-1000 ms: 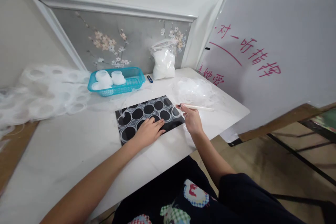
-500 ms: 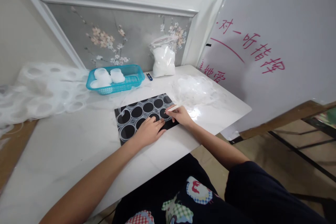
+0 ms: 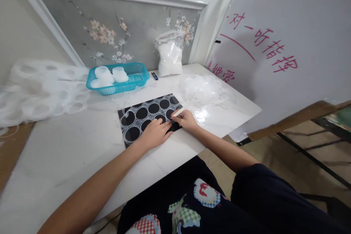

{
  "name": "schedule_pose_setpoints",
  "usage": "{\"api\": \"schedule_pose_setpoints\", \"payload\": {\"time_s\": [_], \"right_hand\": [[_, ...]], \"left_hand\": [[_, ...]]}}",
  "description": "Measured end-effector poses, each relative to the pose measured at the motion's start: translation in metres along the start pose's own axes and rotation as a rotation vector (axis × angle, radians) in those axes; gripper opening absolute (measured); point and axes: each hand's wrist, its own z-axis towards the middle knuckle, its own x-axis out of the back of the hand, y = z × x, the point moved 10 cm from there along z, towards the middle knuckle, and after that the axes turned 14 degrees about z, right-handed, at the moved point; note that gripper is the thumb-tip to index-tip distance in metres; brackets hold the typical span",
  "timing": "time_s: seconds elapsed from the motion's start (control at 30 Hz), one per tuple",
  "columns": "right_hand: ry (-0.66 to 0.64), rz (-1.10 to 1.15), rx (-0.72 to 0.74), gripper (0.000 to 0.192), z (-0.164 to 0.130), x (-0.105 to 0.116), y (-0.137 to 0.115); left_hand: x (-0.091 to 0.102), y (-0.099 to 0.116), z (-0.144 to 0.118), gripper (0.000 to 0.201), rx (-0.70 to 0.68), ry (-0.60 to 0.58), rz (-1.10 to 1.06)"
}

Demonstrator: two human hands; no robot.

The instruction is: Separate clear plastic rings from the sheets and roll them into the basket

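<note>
Right hand point(image 3: 185, 120) has drawn in beside flat left hand point(image 3: 155, 132) on black sheet point(image 3: 137, 117).

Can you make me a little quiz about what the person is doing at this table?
1. True or false: the left hand lies flat on the black mat with the round rings.
2. What does the right hand hold? A) a thin white stick B) a spoon C) a cup
3. What colour is the basket behind the mat?

Key
1. True.
2. A: the thin white stick, its tip down on the mat.
3. Blue-green; white tubs sit in it.
</note>
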Motion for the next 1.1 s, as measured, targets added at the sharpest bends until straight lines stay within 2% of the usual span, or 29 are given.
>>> {"api": "schedule_pose_setpoints", "payload": {"time_s": [0.13,0.3,0.4,0.47,0.53,0.6,0.63,0.67,0.73,0.8,0.87,0.97,1.1], "right_hand": [[0.001,-0.135,0.070,0.017,-0.004,0.000,-0.009],[-0.040,-0.446,0.146,0.016,-0.027,-0.018,-0.012],[-0.082,-0.538,0.146,0.011,-0.021,-0.019,-0.012],[0.049,-0.496,0.130,0.008,0.002,0.010,-0.022],[0.386,-0.379,0.108,0.022,0.024,0.064,-0.039],[0.484,-0.340,0.142,0.035,0.041,0.083,-0.054],[0.483,-0.320,0.152,0.033,0.045,0.083,-0.057],[0.420,-0.283,0.168,0.029,0.046,0.072,-0.057],[0.175,-0.134,0.196,0.020,0.038,0.030,-0.048],[-0.016,-0.028,0.175,0.017,0.016,-0.011,-0.034],[-0.119,-0.016,0.131,0.016,-0.003,-0.038,-0.022],[-0.167,-0.038,0.084,0.016,-0.014,-0.051,-0.014],[-0.177,-0.055,0.072,0.016,-0.010,-0.049,-0.013]], "left_hand": [[0.002,0.001,-0.001,0.039,-0.005,-0.009,0.028],[0.000,-0.002,0.003,0.037,0.020,-0.049,-0.019],[-0.005,-0.007,0.005,0.035,0.064,-0.078,-0.077],[-0.006,-0.010,0.006,0.035,0.088,-0.078,-0.095],[-0.004,-0.011,0.004,0.036,0.086,-0.076,-0.098],[0.002,-0.008,0.001,0.038,0.066,-0.071,-0.095],[0.006,-0.006,-0.001,0.039,0.050,-0.064,-0.089],[0.012,-0.003,-0.003,0.041,0.039,-0.056,-0.078],[0.022,0.000,-0.009,0.044,0.053,-0.055,-0.047],[0.025,-0.001,-0.017,0.044,0.114,-0.098,0.000],[0.020,-0.002,-0.028,0.044,0.165,-0.159,0.050],[0.010,0.001,-0.043,0.047,0.168,-0.185,0.092],[0.003,0.005,-0.053,0.046,0.157,-0.127,0.116]]}}
